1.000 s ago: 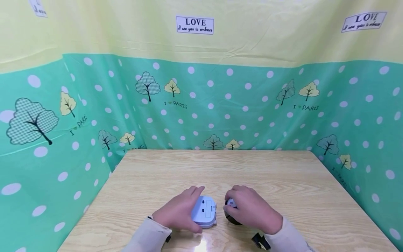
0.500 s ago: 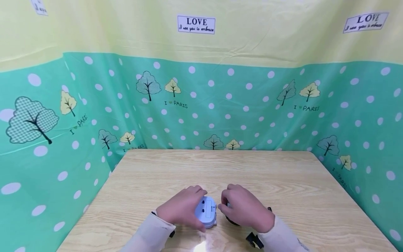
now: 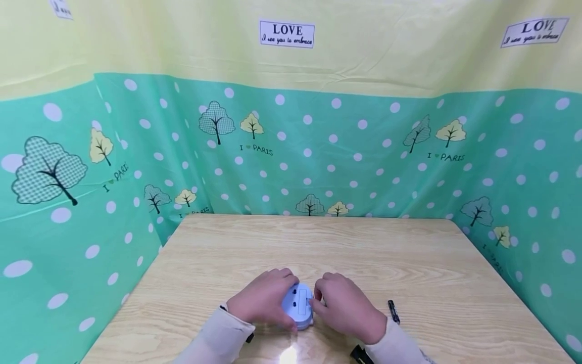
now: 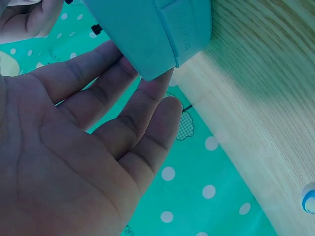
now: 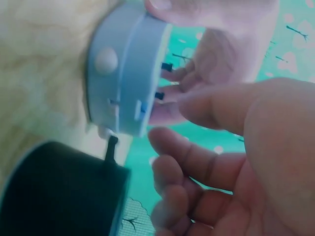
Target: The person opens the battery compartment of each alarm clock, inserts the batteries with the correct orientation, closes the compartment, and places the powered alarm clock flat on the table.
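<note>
Through my head camera I'm seeing a cloth backdrop (image 3: pixel 318 167) wrapping round from nine o'clock through twelve to three. Its yellow band (image 3: pixel 391 58) is running along the top, with a LOVE label (image 3: pixel 287 34) sitting at twelve and another (image 3: pixel 535 32) at two. The green part below is carrying pale dots, and a large checked tree (image 3: pixel 49 171) is leaning at nine. A light wood-grain worktop (image 3: pixel 273 242) is stretching from centre to six, where a bright reflection (image 3: pixel 288 355) is glaring.
</note>
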`<state>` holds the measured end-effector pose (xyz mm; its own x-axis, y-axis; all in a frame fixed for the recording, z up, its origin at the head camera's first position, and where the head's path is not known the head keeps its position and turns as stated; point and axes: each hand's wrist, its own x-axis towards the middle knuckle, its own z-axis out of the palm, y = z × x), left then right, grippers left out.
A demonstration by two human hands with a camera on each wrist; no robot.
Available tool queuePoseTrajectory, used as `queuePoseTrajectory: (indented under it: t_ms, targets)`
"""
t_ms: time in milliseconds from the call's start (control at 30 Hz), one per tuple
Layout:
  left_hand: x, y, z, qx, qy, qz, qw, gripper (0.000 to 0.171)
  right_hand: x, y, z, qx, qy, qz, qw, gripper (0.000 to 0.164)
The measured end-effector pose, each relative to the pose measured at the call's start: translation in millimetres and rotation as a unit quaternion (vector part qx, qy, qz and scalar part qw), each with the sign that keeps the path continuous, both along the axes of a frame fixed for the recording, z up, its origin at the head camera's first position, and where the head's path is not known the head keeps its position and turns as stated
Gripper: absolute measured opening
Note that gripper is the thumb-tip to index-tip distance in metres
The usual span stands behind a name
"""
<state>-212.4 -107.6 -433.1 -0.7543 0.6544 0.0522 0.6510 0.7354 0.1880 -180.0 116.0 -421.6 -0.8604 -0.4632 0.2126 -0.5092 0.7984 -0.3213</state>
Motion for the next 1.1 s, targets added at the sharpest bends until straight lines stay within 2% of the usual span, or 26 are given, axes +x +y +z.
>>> queuePoseTrajectory:
  t_ms: [167, 333, 700, 1100]
  targets:
    - [0.6, 0, -1.6, 0.001, 0.001, 0.002, 1.0000, 0.094, 3.3, -9, -7.2, -0.011, 0.016, -0.039, 0.999, 0.027]
    - [2.2, 0, -0.8, 0.000, 0.006, 0.010, 0.9999, 0.093, 2.7, -16, -12.1, 0.005, 0.027, -0.062, 0.998, 0.030]
    - [1.9, 0, -1.1, 0.009, -0.005, 0.015, 0.9998, 0.094, 1.3, -20, -17.5, 0.019, 0.023, -0.069, 0.997, 0.033]
    - [0.8, 2, 0.2, 0.011, -0.022, 0.016, 0.9996, 0.096, 3.7, -23, -26.9, 0.021, 0.060, -0.087, 0.994, 0.037]
